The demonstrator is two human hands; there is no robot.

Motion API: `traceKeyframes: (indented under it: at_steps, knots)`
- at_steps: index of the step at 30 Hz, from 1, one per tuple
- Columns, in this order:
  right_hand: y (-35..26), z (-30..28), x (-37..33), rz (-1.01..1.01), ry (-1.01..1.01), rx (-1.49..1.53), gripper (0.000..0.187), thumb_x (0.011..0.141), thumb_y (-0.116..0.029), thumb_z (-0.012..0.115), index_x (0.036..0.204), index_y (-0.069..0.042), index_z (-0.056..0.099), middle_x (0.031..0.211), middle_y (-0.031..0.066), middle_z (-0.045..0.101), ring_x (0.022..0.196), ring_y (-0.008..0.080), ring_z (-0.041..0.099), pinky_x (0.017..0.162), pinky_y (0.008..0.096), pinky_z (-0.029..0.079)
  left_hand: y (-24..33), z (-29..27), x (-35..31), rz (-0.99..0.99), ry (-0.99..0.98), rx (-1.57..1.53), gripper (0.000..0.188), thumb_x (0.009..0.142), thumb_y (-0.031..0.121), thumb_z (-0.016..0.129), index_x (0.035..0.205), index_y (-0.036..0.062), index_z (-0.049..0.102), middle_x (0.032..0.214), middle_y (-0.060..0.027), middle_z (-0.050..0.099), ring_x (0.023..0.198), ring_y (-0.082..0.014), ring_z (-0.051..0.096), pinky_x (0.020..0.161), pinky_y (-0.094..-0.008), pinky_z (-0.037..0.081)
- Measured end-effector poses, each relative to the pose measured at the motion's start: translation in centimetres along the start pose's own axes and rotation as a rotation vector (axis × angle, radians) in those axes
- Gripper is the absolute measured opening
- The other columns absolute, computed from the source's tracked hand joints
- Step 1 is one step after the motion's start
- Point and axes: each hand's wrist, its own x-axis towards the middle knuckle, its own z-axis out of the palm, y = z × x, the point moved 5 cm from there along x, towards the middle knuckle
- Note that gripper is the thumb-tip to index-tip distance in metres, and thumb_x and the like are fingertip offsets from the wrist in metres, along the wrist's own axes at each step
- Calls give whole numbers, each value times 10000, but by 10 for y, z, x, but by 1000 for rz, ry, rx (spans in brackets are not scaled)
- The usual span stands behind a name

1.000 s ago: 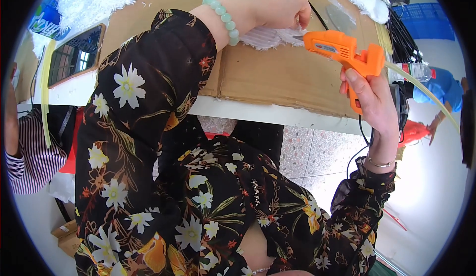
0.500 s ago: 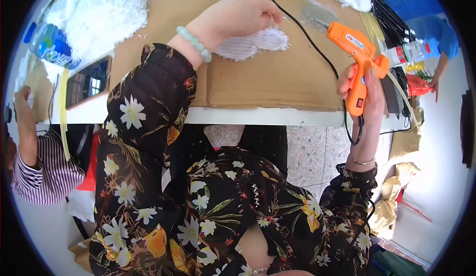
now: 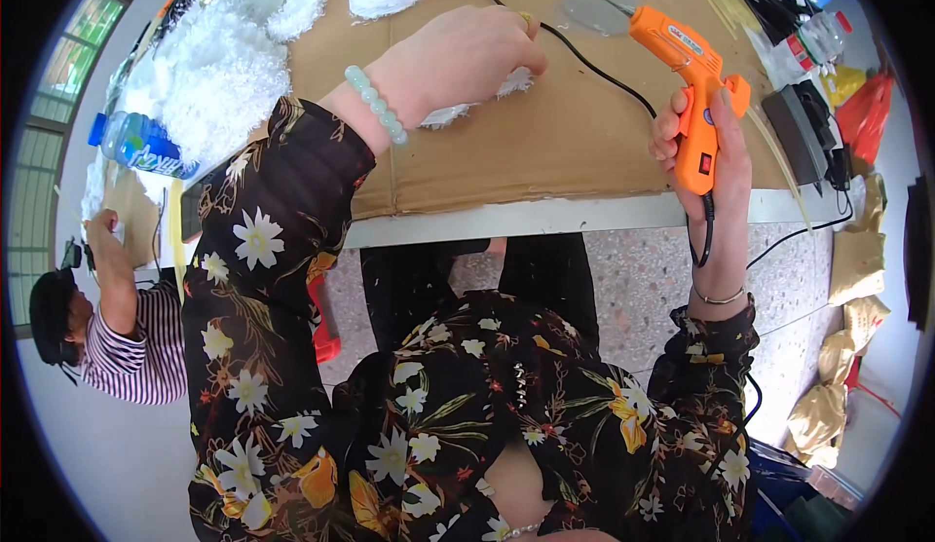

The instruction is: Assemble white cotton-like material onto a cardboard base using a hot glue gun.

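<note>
My right hand (image 3: 716,143) is wrapped round the grip of an orange hot glue gun (image 3: 693,65), raised over the right side of the table. Its nozzle tilts up and left, and a black cord leaves the bottom of the handle. Over the cardboard, my left hand (image 3: 467,60) is closed, with its fingertips curled down at a white fringed fabric piece (image 3: 448,114). Most of that piece is hidden under the hand; only edges show below the palm and by the fingers. A clear, flat piece (image 3: 596,6) lies near the glue gun's tip.
Brown cardboard (image 3: 584,152) covers the tabletop. Fluffy white pieces (image 3: 209,74) are heaped at left, beside a blue-labelled bottle (image 3: 146,145). Another bottle (image 3: 823,40) and a dark grey box (image 3: 794,133) stand at right. A black cord (image 3: 594,60) crosses the cardboard. A person in stripes (image 3: 136,347) sits far left.
The whole view has shifted, showing more at left. My left hand now covers more of the fringed piece, its fingers lower over it. My right hand keeps the glue gun, now tilted slightly more leftward.
</note>
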Motion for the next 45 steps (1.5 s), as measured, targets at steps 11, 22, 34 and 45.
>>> traceKeyframes:
  at_steps: [11,22,34,45]
  knots:
    - [12,-5,-12,7,62,-66,367,958,-379,406,925,-31,517,716,91,563,576,140,483,552,244,401,6,-5,4,158,-165,324,157,735,49,550,794,115,679,797,-35,620,819,-232,602,733,-323,477]
    - [13,-6,-11,43,111,-142,360,962,-352,401,947,-9,509,716,103,560,573,151,493,549,251,413,-15,-3,-19,-48,-19,-26,198,712,-23,544,840,72,661,984,-54,608,944,-252,553,832,-349,459]
    - [10,-2,-10,6,69,-175,361,958,-356,405,951,-12,515,719,104,572,581,142,499,553,248,416,31,-2,-14,-53,40,177,169,681,129,651,848,122,670,846,-40,595,873,-227,555,751,-351,453]
    - [13,3,-6,19,56,-150,362,942,-357,446,970,-4,522,735,105,583,586,145,532,535,239,431,-6,3,-27,-278,150,-52,69,717,116,633,764,87,674,871,-49,623,847,-259,566,741,-368,459]
